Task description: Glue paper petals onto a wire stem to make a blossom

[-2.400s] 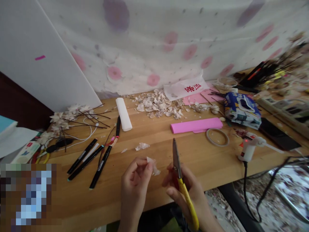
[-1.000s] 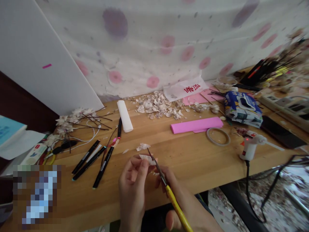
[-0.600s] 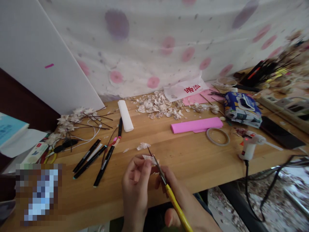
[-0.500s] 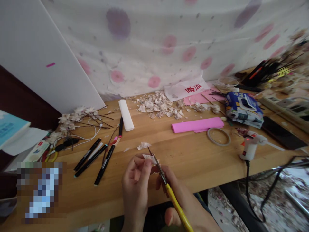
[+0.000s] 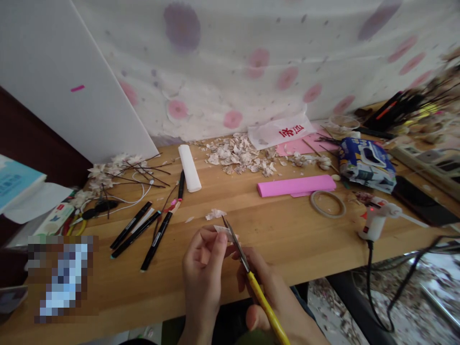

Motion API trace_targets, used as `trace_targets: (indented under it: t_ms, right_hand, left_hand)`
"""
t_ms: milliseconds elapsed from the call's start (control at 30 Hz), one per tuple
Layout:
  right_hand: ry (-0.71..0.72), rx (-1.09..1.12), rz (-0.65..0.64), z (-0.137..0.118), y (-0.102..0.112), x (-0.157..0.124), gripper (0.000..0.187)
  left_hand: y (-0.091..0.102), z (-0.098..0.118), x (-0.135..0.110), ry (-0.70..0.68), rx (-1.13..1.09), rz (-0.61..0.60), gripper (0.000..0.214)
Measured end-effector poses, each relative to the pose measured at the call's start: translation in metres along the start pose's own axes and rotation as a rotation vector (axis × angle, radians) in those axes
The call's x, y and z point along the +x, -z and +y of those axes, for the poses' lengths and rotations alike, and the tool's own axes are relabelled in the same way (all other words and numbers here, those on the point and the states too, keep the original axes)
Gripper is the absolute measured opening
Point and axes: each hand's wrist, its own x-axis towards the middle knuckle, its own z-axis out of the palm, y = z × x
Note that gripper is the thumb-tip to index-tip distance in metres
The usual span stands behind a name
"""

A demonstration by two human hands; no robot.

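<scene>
My left hand (image 5: pixel 204 268) pinches a small pale, papery piece (image 5: pixel 222 231) between thumb and fingers above the table's front edge. In my right hand (image 5: pixel 275 287) is a pair of scissors (image 5: pixel 243 256) with yellow handles, its metal blades pointing up and away beside that piece. The blade tips stand slightly apart, and whether they touch the piece is unclear. Just beyond my left hand lie some loose papery scraps (image 5: pixel 216 214). A larger heap of similar dry, garlic-like skins (image 5: pixel 235 153) spreads farther back, with a garlic bulb (image 5: pixel 324 163) to its right.
Left on the wooden table (image 5: pixel 215 196) are black markers (image 5: pixel 157 242), a folded white sheet (image 5: pixel 189 168) and twigs with pale paper flowers (image 5: pixel 115 170). Rightward lie a pink paper roll (image 5: pixel 296 185), a tape roll (image 5: pixel 316 211), a corded glue gun (image 5: pixel 373 223), wipes (image 5: pixel 367 163) and a phone (image 5: pixel 424 201).
The view has shifted slightly. Both hands keep nearly the same pose, and the scissor tips remain beside the papery piece.
</scene>
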Motion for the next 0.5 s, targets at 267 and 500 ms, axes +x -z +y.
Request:
trace_targets:
  t_ms: [267, 500]
  right_hand:
    - [0.011, 0.024, 0.003, -0.001, 0.004, -0.005, 0.106]
    - [-0.003, -0.056, -0.005, -0.002, 0.014, -0.010, 0.108]
  left_hand:
    - [-0.003, 0.010, -0.004, 0.028, -0.044, -0.038, 0.024]
    - [0.002, 0.022, 0.000, 0.037, 0.065, -0.149, 0.023]
